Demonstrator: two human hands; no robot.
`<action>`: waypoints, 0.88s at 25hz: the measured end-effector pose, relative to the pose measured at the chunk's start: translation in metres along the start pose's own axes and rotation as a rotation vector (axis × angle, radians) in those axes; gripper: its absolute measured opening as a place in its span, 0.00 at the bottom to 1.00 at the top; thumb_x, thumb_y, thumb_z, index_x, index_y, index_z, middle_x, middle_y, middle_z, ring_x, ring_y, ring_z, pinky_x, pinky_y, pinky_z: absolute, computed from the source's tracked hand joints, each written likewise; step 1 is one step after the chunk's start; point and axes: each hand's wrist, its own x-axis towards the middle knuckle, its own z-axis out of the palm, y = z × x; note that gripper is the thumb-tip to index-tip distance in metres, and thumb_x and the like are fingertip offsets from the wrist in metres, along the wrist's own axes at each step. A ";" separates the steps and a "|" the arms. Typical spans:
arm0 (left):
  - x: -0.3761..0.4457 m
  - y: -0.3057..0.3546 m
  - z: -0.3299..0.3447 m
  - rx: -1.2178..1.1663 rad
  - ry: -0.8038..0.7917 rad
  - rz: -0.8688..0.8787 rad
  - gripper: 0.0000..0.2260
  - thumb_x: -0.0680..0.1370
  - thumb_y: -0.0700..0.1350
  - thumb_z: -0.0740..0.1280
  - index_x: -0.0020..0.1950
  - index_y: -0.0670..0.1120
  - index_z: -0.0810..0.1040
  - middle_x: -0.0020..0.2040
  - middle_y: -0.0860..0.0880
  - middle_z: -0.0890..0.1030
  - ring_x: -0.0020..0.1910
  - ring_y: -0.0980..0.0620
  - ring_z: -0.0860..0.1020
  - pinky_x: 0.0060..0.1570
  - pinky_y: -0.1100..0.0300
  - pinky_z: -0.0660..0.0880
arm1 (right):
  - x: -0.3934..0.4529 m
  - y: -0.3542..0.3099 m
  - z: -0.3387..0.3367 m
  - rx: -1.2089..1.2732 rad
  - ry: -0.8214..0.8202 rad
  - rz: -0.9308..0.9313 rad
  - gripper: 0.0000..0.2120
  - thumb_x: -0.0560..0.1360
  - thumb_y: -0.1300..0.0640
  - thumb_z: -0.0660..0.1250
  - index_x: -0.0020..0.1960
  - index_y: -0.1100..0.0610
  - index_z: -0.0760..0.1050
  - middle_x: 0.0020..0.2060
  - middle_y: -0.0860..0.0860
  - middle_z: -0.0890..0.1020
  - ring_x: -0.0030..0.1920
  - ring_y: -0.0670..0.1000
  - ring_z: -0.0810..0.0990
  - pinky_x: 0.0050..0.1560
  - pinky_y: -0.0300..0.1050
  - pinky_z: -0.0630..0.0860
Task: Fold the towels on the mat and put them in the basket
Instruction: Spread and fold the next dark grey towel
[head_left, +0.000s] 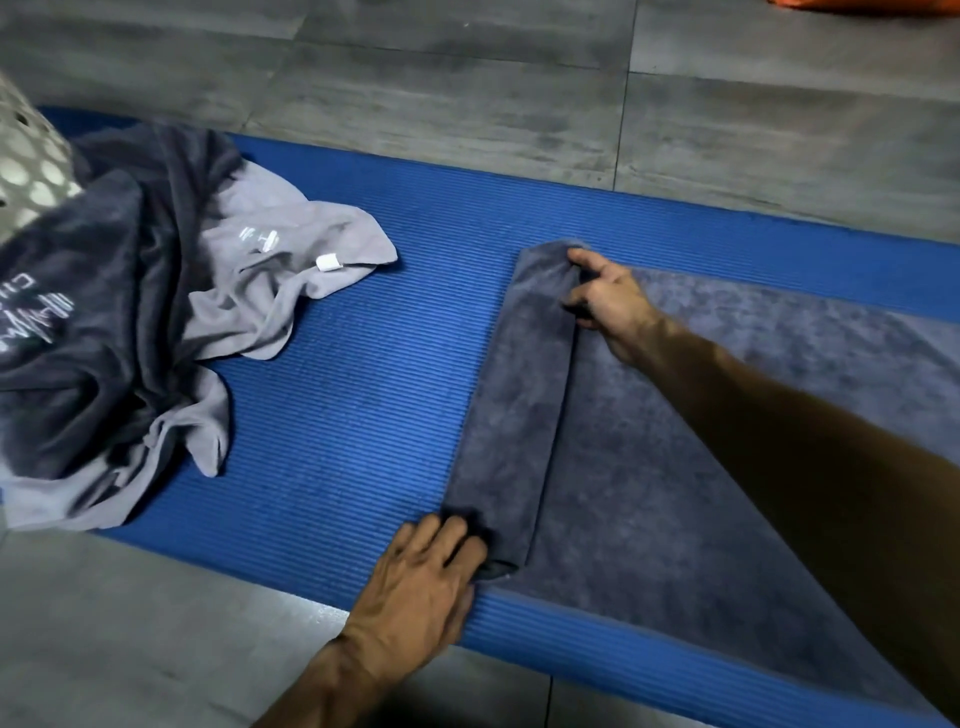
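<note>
At the far left edge, a pale perforated basket (26, 156) stands partly out of view, touching a heap of unfolded towels. The heap consists of a dark navy towel (88, 322) with white lettering (text not legible) lying over a light grey towel (291, 254), which carries a small white tag and spreads toward the middle of the mat. Both rest on the left portion of the ribbed blue mat (353, 395), which lies on a grey tiled floor (467, 78).

Right of centre, a grey-blue towel (701, 467) lies spread flat on the mat, its left end turned over on itself into a narrow folded band. The left hand (421, 587) is at the near corner of that band, fingers curled onto the cloth, apparently pinching it at the mat's near edge. The right hand (608, 296), arm stretched across the towel, grips the far corner of the same band, with the cloth bunched between thumb and fingers. The two hands are well apart, one at each end of the fold.

At the top right corner, a sliver of an orange object (862, 5) is visible (not identifiable).
</note>
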 end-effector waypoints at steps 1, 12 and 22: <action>0.000 0.004 0.002 0.009 -0.011 0.010 0.11 0.70 0.53 0.62 0.50 0.52 0.74 0.49 0.50 0.76 0.47 0.48 0.72 0.48 0.54 0.65 | 0.000 0.003 -0.002 0.013 0.007 0.013 0.28 0.74 0.70 0.62 0.70 0.50 0.71 0.54 0.47 0.78 0.50 0.49 0.77 0.42 0.40 0.73; 0.002 0.014 0.008 0.061 -0.115 0.157 0.12 0.70 0.54 0.62 0.52 0.53 0.74 0.49 0.48 0.78 0.47 0.48 0.75 0.48 0.54 0.64 | 0.009 0.007 -0.018 -0.172 0.006 -0.027 0.29 0.75 0.67 0.66 0.74 0.54 0.67 0.67 0.49 0.71 0.61 0.51 0.75 0.32 0.32 0.73; 0.002 0.018 0.008 0.064 -0.072 0.269 0.16 0.69 0.46 0.57 0.56 0.52 0.72 0.48 0.50 0.79 0.46 0.49 0.72 0.46 0.57 0.74 | 0.007 0.013 -0.012 -0.379 -0.014 -0.121 0.31 0.76 0.69 0.64 0.77 0.56 0.60 0.79 0.50 0.54 0.78 0.51 0.54 0.63 0.32 0.61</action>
